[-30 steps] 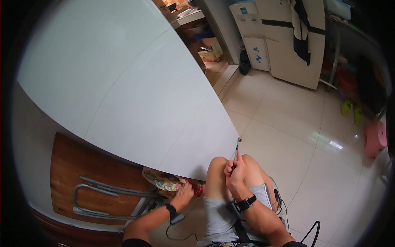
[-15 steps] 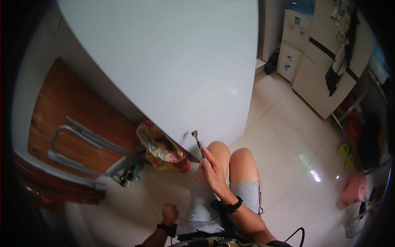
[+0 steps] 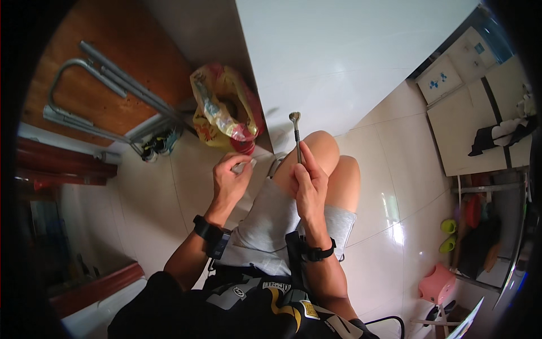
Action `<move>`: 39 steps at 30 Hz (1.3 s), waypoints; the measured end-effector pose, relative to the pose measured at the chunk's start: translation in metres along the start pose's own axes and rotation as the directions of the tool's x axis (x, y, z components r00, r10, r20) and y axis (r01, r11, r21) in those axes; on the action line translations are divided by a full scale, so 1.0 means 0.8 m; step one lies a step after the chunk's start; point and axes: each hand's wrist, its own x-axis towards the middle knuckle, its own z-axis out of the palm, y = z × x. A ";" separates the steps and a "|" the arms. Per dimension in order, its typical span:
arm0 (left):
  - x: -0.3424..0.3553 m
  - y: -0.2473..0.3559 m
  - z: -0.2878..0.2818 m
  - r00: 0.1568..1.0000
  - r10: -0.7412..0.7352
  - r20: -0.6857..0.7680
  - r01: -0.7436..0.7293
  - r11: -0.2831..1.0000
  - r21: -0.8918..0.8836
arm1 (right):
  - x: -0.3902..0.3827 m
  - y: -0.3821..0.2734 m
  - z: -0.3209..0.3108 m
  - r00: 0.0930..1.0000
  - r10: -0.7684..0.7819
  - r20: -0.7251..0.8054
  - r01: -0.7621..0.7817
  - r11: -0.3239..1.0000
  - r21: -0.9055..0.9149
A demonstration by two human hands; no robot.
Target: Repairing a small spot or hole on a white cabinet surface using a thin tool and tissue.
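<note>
My right hand (image 3: 310, 189) is closed round the handle of a slim metal tool (image 3: 297, 131) with a rounded, ring-like head. The tool stands nearly upright above my right-of-centre bare knees, its head in front of a large white panel (image 3: 316, 62). To the left, my left hand (image 3: 230, 179) is raised with its fingers curled together. A small pale piece shows at its fingertips, too small to name. Just beyond that hand sits a yellow and red plastic bag (image 3: 217, 104) on the floor, beside the panel's lower edge.
A folded table (image 3: 141, 45) with metal legs leans at the left, with shoes (image 3: 161, 144) below it. On the right are a fridge (image 3: 468, 133), a water dispenser (image 3: 446, 79), green slippers (image 3: 447, 235) and a pink stool (image 3: 437, 282). Pale tiles (image 3: 375, 248) cover the floor.
The view has turned left and downward. My left hand has come up and forward from beside my lap to near the bag. My right hand still grips the metal tool.
</note>
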 end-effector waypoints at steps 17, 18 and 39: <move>-0.046 0.010 0.029 0.963 -0.260 0.068 0.264 0.872 -0.413 | 0.014 -0.025 0.040 0.988 0.074 0.135 -0.104 0.967 0.234; -0.041 0.008 0.027 0.963 -0.263 0.056 0.260 0.857 -0.445 | 0.016 -0.024 0.040 0.987 0.075 0.143 -0.111 0.959 0.262; -0.013 0.010 0.018 0.880 -0.446 0.163 0.441 0.639 -0.630 | 0.031 -0.006 0.043 0.987 -0.028 0.155 -0.023 0.948 0.318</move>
